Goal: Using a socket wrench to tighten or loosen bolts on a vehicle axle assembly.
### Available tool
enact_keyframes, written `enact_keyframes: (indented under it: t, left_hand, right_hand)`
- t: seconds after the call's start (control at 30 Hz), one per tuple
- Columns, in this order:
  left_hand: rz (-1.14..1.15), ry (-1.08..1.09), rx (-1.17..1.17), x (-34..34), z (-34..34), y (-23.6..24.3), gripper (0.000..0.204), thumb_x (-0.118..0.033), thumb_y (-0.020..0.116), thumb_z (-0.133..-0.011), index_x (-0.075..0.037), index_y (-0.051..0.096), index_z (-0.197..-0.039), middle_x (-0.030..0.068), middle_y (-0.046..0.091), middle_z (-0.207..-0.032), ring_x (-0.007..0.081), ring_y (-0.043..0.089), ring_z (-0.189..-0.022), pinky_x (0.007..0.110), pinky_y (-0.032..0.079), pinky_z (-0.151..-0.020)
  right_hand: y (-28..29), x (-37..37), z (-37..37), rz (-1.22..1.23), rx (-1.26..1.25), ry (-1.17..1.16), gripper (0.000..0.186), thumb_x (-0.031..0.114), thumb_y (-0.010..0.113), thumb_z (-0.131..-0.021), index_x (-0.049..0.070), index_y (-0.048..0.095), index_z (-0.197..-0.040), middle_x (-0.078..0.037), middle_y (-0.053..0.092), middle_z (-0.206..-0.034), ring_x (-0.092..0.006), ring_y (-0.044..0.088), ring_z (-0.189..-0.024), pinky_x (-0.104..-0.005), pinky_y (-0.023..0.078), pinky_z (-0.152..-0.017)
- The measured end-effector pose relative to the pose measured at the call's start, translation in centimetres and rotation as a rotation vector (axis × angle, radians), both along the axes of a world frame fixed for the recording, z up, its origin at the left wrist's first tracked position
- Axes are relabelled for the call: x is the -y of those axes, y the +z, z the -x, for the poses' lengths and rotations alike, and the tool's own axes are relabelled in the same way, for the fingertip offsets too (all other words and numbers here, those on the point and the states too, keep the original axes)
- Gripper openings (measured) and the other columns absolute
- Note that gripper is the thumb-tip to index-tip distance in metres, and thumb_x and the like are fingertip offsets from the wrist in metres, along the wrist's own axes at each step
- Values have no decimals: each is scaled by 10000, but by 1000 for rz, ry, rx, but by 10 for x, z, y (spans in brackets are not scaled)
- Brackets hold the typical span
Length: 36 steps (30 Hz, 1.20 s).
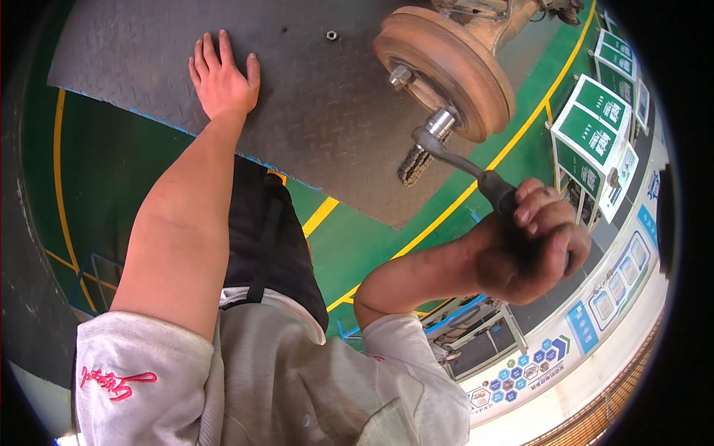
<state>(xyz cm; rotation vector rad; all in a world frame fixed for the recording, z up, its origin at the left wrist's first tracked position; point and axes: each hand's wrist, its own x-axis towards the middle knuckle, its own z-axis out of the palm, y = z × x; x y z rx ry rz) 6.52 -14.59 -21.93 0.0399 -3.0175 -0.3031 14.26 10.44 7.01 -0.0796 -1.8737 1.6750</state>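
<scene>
My left hand (pixel 220 80) lies flat on a dark metal tread plate (pixel 320 111), its fingers spread and nothing under it that I can see. In my right hand (pixel 541 241) is the dark handle of a ratchet wrench (pixel 496 189), fingers wrapped round it. The wrench head carries a shiny socket (pixel 440 121), which reaches to the face of a rusty brake drum (pixel 454 67); what sits inside the socket is hidden. A large nut (pixel 401 76) shows on the drum's hub. Below the wrench head is a chain-like, greasy metal piece (pixel 414 166).
A loose nut (pixel 332 35) lies on the plate, beyond my left hand. Rusty axle parts (pixel 513 18) extend from the drum at the upper right. Green floor with yellow lines (pixel 435 229) borders the plate. Green-and-white display boards (pixel 593 123) stand on the right, near a printed wall.
</scene>
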Motion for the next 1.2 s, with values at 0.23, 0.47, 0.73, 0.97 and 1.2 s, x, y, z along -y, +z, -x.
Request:
enact_keyframes:
  t: [0.23, 0.47, 0.73, 0.97, 1.2]
  left_hand:
    - [-7, 0, -15, 2, 3, -3, 649, -468, 449, -871, -97, 377, -1399, 132, 328, -1457, 288, 244, -1381, 446, 152, -1148]
    - [5, 1, 15, -1, 1, 1, 658, -470, 457, -866, -94, 377, -1399, 139, 320, -1462, 292, 244, -1380, 452, 156, -1145]
    - [-31, -2, 5, 0, 1, -2, 652, -467, 453, -868, -92, 379, -1397, 146, 327, -1457, 294, 239, -1380, 455, 154, -1144]
    - [-21, -11, -18, 2, 1, -2, 653, -467, 449, -867, -94, 377, -1398, 143, 331, -1453, 293, 239, -1380, 452, 149, -1145]
    - [-26, -21, -7, 0, 2, -5, 663, -475, 457, -862, -92, 375, -1397, 144, 323, -1457, 295, 236, -1381, 454, 146, -1145]
  right_hand:
    - [-21, -51, -45, 305, -172, -157, 232, 168, 548, -820, 149, 388, -653, 26, 388, -588, -107, 413, -554, -307, 364, -640]
    - [-141, -146, -127, 1051, -197, -492, 220, 120, 596, -671, 143, 401, -571, 28, 424, -563, -128, 473, -579, -321, 441, -708]
    - [-87, -83, -39, 580, 44, -394, 210, 123, 533, -753, 111, 401, -591, -24, 370, -558, -172, 432, -579, -353, 406, -657]
    - [-92, 62, 44, -87, 324, -465, 108, -1, 662, -691, 22, 558, -674, -13, 562, -633, -83, 522, -600, -217, 432, -554]
    - [-103, 76, 48, -283, 245, -448, 182, -10, 678, -684, 36, 503, -669, -52, 533, -604, -148, 504, -540, -302, 429, -520]
